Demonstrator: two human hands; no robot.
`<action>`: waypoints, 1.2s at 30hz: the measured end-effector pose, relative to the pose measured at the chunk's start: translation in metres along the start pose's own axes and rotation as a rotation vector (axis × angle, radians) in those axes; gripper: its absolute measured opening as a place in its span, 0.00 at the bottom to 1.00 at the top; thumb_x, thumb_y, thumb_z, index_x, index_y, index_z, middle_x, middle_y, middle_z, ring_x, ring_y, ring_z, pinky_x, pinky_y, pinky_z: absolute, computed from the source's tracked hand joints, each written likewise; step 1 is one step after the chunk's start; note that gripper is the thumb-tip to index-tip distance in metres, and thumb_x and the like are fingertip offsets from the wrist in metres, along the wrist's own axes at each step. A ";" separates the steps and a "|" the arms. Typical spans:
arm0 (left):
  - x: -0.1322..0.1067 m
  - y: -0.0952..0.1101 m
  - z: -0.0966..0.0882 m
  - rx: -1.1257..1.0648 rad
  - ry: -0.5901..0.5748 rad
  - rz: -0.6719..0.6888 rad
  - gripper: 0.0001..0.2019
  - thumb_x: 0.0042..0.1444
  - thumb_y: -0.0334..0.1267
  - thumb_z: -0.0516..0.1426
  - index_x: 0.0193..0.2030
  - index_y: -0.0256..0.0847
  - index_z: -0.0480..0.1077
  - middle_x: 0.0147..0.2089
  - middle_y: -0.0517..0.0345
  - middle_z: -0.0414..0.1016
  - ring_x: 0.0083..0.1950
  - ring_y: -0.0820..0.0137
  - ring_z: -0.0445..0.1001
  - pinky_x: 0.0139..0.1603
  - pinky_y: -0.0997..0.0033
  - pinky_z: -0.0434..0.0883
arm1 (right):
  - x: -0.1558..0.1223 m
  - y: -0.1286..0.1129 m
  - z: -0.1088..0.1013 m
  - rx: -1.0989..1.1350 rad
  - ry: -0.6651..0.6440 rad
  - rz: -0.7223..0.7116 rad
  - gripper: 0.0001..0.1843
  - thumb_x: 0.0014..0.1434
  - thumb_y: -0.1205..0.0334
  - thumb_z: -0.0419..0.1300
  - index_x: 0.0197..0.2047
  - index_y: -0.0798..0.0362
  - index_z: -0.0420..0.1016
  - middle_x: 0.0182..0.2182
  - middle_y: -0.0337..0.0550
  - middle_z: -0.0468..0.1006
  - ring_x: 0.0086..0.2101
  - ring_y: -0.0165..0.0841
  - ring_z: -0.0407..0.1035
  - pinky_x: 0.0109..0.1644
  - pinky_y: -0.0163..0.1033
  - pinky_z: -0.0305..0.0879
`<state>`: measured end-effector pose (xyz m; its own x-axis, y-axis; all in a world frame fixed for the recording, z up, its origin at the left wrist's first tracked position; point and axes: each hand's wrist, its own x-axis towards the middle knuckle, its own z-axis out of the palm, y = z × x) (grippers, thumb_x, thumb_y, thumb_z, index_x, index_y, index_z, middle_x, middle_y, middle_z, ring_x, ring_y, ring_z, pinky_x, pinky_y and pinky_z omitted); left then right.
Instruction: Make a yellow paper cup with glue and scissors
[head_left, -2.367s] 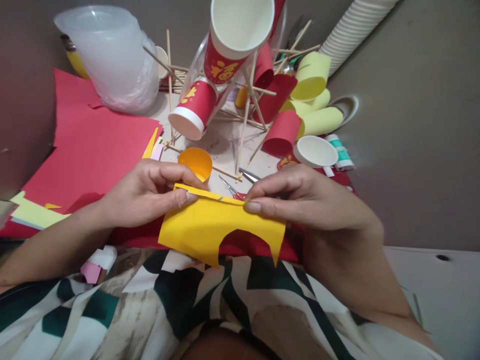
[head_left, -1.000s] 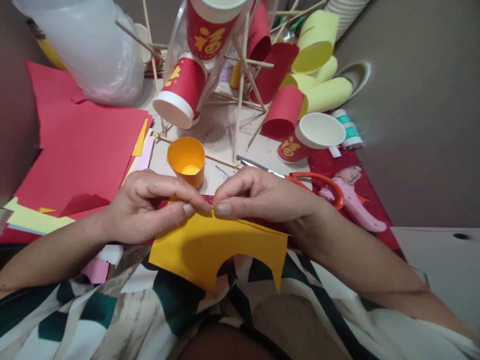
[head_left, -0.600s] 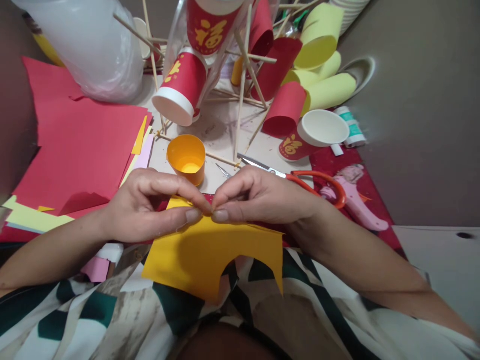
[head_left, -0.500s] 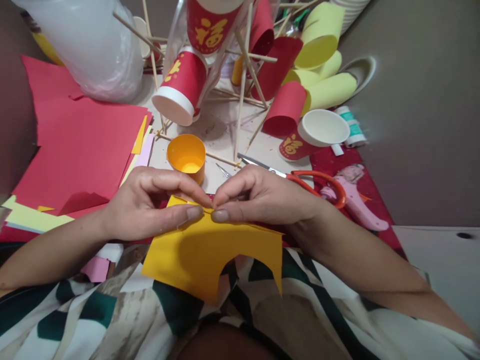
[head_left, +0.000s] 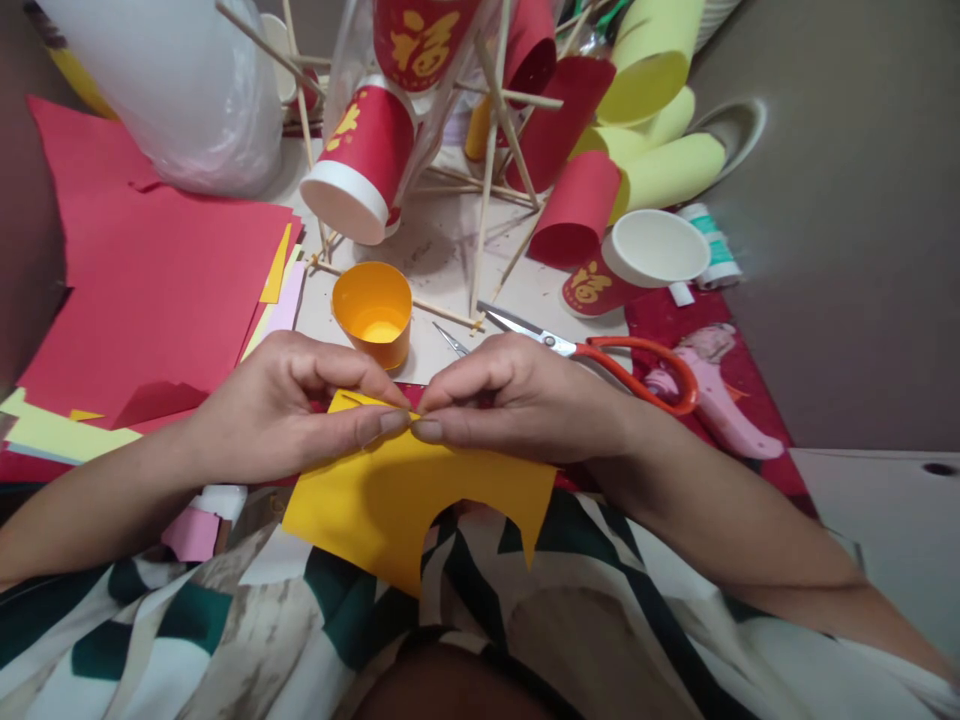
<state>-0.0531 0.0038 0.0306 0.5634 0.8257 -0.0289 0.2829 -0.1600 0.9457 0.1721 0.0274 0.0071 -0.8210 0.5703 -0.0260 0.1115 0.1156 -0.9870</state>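
Observation:
A sheet of yellow paper [head_left: 367, 510] with a curved cut-out in its lower edge hangs over my lap. My left hand [head_left: 315, 405] pinches its top edge between thumb and fingers. Right beside it, my right hand [head_left: 502, 395] pinches the same edge, thumb tips almost touching. The edge looks folded over near the fingertips. Just beyond my hands stands a small orange-yellow paper cup shape [head_left: 373, 315], open at the top. Scissors with orange handles [head_left: 637, 360] lie past my right hand, and the pointed metal tip of another tool [head_left: 450, 340] shows between the hands.
Red paper sheets [head_left: 157, 310] are stacked at left beside a plastic-wrapped stack [head_left: 202, 100]. A frame of wooden sticks [head_left: 484, 200] rises behind, near red paper cups [head_left: 360, 160]. Yellow paper tubes [head_left: 671, 175], a white-rimmed cup [head_left: 660, 248] and a pink glue gun [head_left: 724, 400] sit at right.
My fingertips have shifted slightly left along the folded edge. The yellow paper's right side has swung a little up and left. Both hands keep their pinch.

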 end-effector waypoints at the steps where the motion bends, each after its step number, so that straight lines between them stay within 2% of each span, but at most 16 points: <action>1: 0.000 0.000 0.000 0.005 0.002 0.002 0.03 0.57 0.29 0.63 0.33 0.37 0.80 0.24 0.68 0.72 0.19 0.86 0.55 0.16 0.88 0.52 | 0.000 0.000 0.000 -0.016 0.006 -0.015 0.13 0.62 0.66 0.61 0.26 0.58 0.72 0.19 0.29 0.58 0.21 0.19 0.49 0.23 0.28 0.48; 5: 0.003 -0.001 0.002 -0.022 0.025 -0.018 0.04 0.56 0.28 0.63 0.32 0.37 0.79 0.22 0.68 0.69 0.20 0.85 0.57 0.17 0.88 0.54 | 0.000 0.000 0.000 -0.099 0.037 -0.116 0.15 0.63 0.69 0.60 0.24 0.58 0.69 0.19 0.29 0.55 0.21 0.19 0.49 0.23 0.27 0.47; 8: 0.003 -0.003 0.004 -0.108 0.031 -0.108 0.05 0.56 0.30 0.63 0.30 0.37 0.78 0.22 0.66 0.69 0.22 0.83 0.62 0.19 0.88 0.59 | 0.000 0.000 0.001 -0.147 0.051 -0.175 0.16 0.63 0.71 0.60 0.23 0.57 0.66 0.19 0.29 0.54 0.21 0.19 0.49 0.23 0.27 0.46; 13: 0.001 -0.003 0.003 -0.227 -0.006 -0.262 0.07 0.60 0.35 0.61 0.31 0.37 0.77 0.22 0.64 0.71 0.21 0.81 0.66 0.19 0.85 0.61 | 0.000 -0.001 0.002 -0.075 0.056 -0.069 0.16 0.63 0.67 0.60 0.23 0.56 0.67 0.18 0.29 0.56 0.21 0.20 0.50 0.22 0.28 0.46; 18: 0.001 -0.005 -0.006 -0.186 0.055 -0.148 0.08 0.59 0.37 0.64 0.30 0.37 0.76 0.25 0.62 0.74 0.24 0.79 0.70 0.22 0.83 0.66 | -0.005 -0.004 -0.001 0.074 0.065 0.136 0.15 0.62 0.59 0.63 0.26 0.57 0.72 0.19 0.31 0.60 0.22 0.22 0.53 0.22 0.29 0.48; 20: 0.000 -0.004 -0.009 -0.194 0.045 -0.121 0.08 0.59 0.36 0.64 0.30 0.37 0.76 0.26 0.62 0.74 0.24 0.78 0.70 0.22 0.82 0.67 | -0.006 -0.006 -0.004 0.031 0.047 0.117 0.16 0.64 0.60 0.62 0.25 0.56 0.70 0.19 0.31 0.60 0.21 0.21 0.52 0.22 0.29 0.47; 23: -0.003 0.002 -0.008 -0.161 -0.013 -0.169 0.09 0.61 0.37 0.62 0.30 0.37 0.76 0.23 0.61 0.73 0.21 0.78 0.68 0.19 0.81 0.63 | -0.006 -0.005 -0.008 -0.068 -0.015 -0.004 0.17 0.65 0.64 0.59 0.24 0.55 0.67 0.19 0.30 0.58 0.21 0.20 0.51 0.23 0.28 0.48; 27: -0.003 0.010 -0.007 -0.069 -0.061 -0.198 0.12 0.64 0.37 0.59 0.29 0.37 0.76 0.17 0.65 0.64 0.16 0.81 0.59 0.16 0.81 0.54 | -0.003 -0.003 -0.007 -0.113 -0.099 -0.101 0.19 0.65 0.68 0.59 0.22 0.56 0.63 0.19 0.29 0.55 0.21 0.20 0.49 0.23 0.28 0.47; 30: 0.000 0.007 -0.013 -0.050 -0.099 -0.156 0.12 0.62 0.36 0.61 0.26 0.37 0.75 0.16 0.66 0.61 0.17 0.82 0.57 0.16 0.82 0.53 | -0.002 -0.002 -0.005 -0.090 -0.081 -0.068 0.19 0.65 0.65 0.60 0.22 0.56 0.65 0.20 0.29 0.55 0.21 0.20 0.49 0.23 0.28 0.47; 33: 0.002 0.001 -0.022 -0.047 -0.140 -0.113 0.10 0.61 0.37 0.62 0.29 0.37 0.76 0.19 0.64 0.67 0.19 0.80 0.63 0.18 0.82 0.58 | -0.005 -0.003 -0.008 -0.066 -0.041 0.033 0.17 0.65 0.62 0.60 0.25 0.56 0.68 0.20 0.31 0.58 0.22 0.21 0.51 0.23 0.29 0.47; 36: 0.001 -0.002 -0.028 -0.042 -0.141 -0.106 0.08 0.62 0.38 0.61 0.33 0.38 0.77 0.22 0.61 0.72 0.21 0.77 0.67 0.19 0.81 0.61 | -0.009 -0.004 -0.013 -0.090 -0.060 0.029 0.17 0.66 0.62 0.58 0.25 0.56 0.68 0.20 0.32 0.59 0.22 0.22 0.53 0.24 0.30 0.49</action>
<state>-0.0750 0.0201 0.0378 0.6365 0.7519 -0.1718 0.3155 -0.0506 0.9476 0.1863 0.0323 0.0135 -0.8486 0.5249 -0.0663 0.1831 0.1738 -0.9676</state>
